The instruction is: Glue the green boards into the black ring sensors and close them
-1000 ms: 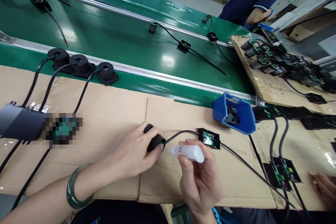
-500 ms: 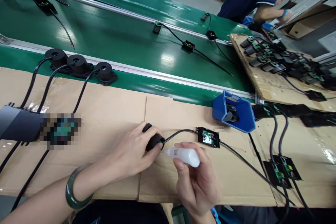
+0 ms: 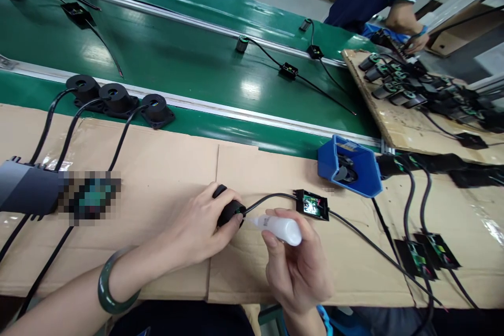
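My left hand [image 3: 210, 215] is wrapped round a black cylindrical housing [image 3: 227, 212], holding it down on the cardboard. A cable runs from the housing's right end to a small black box with an exposed green circuit board [image 3: 312, 205]. Between the thumb and fingers of my right hand [image 3: 299, 268] is a small white squeeze bottle [image 3: 282, 228]. The bottle lies nearly level, its thin nozzle pointing left at the housing's cable end. Whether the tip touches the housing, I cannot tell.
A blue bin [image 3: 350, 165] with black parts stands behind on the right. Black round bases [image 3: 115, 98] line the back left. Beyond runs a green conveyor [image 3: 189, 68] carrying cabled parts. A co-worker's hand [image 3: 417, 42] is over a crowded board [image 3: 366, 100] at far right.
My right hand has shifted slightly right with the bottle. The left hand stays on the housing. Cabled parts on the near belt moved right, and the co-worker's hand came lower.
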